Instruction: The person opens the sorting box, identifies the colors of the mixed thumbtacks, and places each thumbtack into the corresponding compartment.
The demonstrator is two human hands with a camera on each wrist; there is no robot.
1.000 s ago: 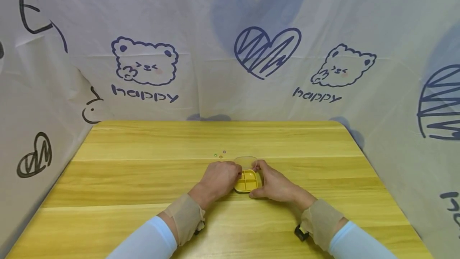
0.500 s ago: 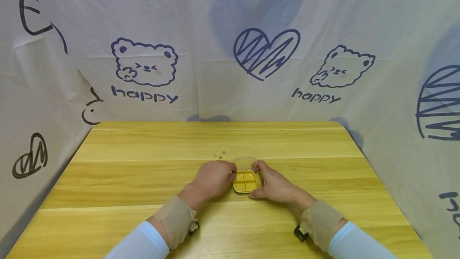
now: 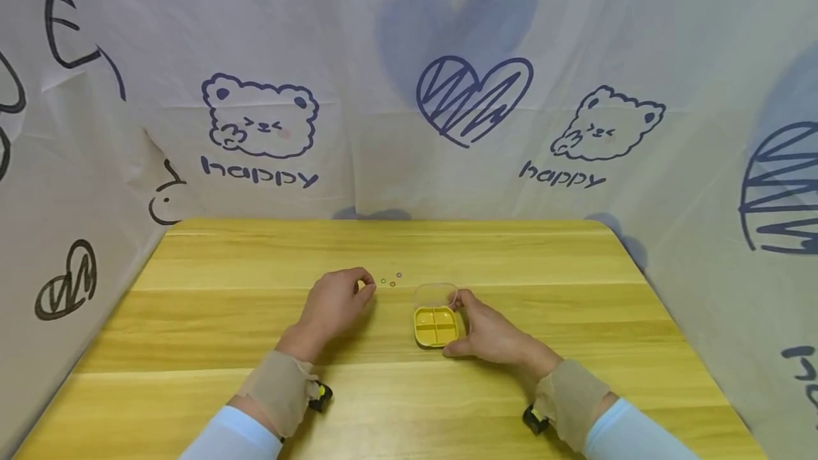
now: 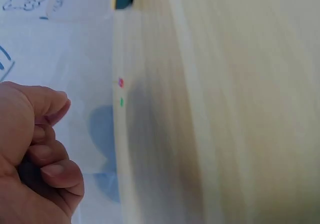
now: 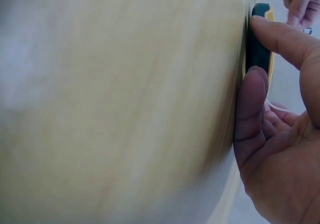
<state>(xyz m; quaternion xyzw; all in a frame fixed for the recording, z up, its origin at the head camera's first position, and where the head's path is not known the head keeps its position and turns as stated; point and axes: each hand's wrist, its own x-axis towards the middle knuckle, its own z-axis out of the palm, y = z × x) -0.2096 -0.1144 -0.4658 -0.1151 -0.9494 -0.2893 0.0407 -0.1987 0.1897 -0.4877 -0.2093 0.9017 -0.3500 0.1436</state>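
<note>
A small yellow four-compartment box point(image 3: 425, 336) stands on the table with its clear lid point(image 3: 437, 294) raised at the back. My right hand point(image 3: 491, 331) grips the box at its right side, the thumb at the near corner and fingers by the lid. In the right wrist view the dark green underside point(image 5: 257, 49) shows beside the thumb. My left hand point(image 3: 332, 306) is left of the box, fingers loosely curled, with nothing visible in them. Just right of its fingertips lie tiny ring-like pieces: one green point(image 3: 383, 281), one orange point(image 3: 393, 284) and one purple point(image 3: 399, 275).
The wooden table point(image 3: 543, 261) has rounded far corners. White cloth point(image 3: 377, 155) with drawn bears and hearts hangs behind it and along both sides. A wrist camera point(image 3: 320, 397) is strapped beneath the left wrist, and another camera point(image 3: 535, 419) beneath the right.
My left hand has left the box's left edge and moved left and away from me, up beside the tiny pieces. The right hand stays on the box; the lid remains raised.
</note>
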